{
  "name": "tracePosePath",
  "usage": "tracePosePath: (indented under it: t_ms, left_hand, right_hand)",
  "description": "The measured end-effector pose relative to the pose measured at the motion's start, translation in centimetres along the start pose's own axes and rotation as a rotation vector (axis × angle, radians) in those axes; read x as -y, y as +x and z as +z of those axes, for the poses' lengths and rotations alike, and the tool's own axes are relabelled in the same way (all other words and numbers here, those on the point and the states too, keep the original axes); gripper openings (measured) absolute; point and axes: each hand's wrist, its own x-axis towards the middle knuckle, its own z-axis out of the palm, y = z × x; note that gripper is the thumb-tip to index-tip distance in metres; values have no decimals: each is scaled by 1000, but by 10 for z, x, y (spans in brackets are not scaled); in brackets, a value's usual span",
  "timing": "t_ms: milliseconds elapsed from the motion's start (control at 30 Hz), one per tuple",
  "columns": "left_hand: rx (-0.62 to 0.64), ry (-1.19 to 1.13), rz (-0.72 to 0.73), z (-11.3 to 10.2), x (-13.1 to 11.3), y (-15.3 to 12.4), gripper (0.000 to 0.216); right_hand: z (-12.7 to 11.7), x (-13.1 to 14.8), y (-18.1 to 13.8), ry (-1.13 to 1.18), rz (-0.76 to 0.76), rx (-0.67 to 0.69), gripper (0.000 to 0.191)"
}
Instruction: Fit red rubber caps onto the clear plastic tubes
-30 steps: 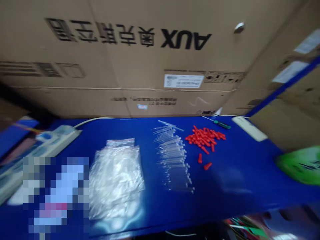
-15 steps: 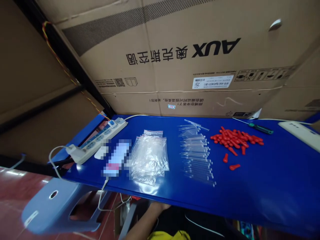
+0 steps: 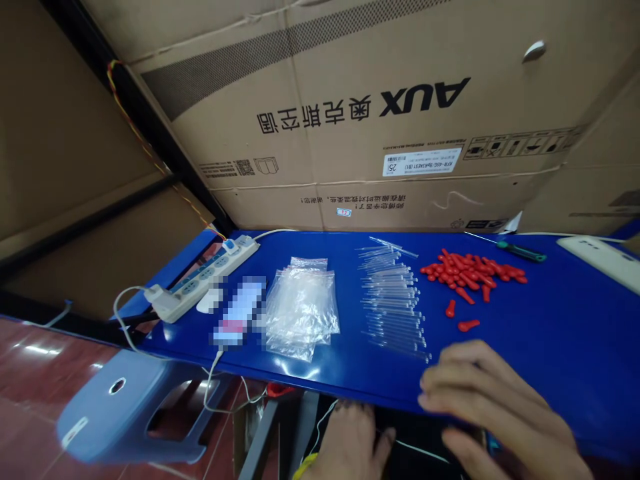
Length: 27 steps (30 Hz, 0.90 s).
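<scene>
So the right hand [image 3: 495, 400] is loosely curled at the front of the shiny blue table [image 3: 540, 333], thumb apart from the fingers with nothing visible in it, while the left hand [image 3: 350, 433] is down by the edge, fingertips hidden, so can't tell if it's gripping anything. Nearest the right hand are the clear thin tubes [image 3: 393, 303], lying in a messy column between the flat, crinkly plastic bags [image 3: 303, 307] and the pile of red bulbs [image 3: 457, 270]. Tubes look light, stiff, slippery and probably fragile, so mid-shaft seems safest; the bulbs look soft, rubbery and easily pinched.
</scene>
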Motion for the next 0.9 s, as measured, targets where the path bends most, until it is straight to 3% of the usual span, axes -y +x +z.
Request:
tracePosePath:
  t_ms: [67,133,233,300,400,500,733,900]
  left_hand:
    - [99,-74,88,-39,-26,-15,47]
    - [148,-187,343,-82,-50,-23,38]
    - [90,-212,623,-132,-72,-14,34]
    - [-71,-142,716,-147,-76,6,30]
    - [-406,49,635,-145,-70,46,29]
    - [-598,104,593,-135,-61,75,27]
    - [-679,146,569,-128,-45,75,24]
    - [-630,136,539,-126,-36,71,17]
  right_hand:
    - [5,-20,4,-94,-8,-68,23]
    - [11,-36,5,-176,35,-141,17]
    - [19,-55,7,-245,48,-201,13]
    - [24,-66,8,-289,38,-193,13]
    - [30,-80,7,-380,44,-178,14]
    - [34,-90,6,-459,81,-148,17]
    - [40,-94,8,-444,176,-172,18]
    - [34,-92,7,-346,202,-171,19]
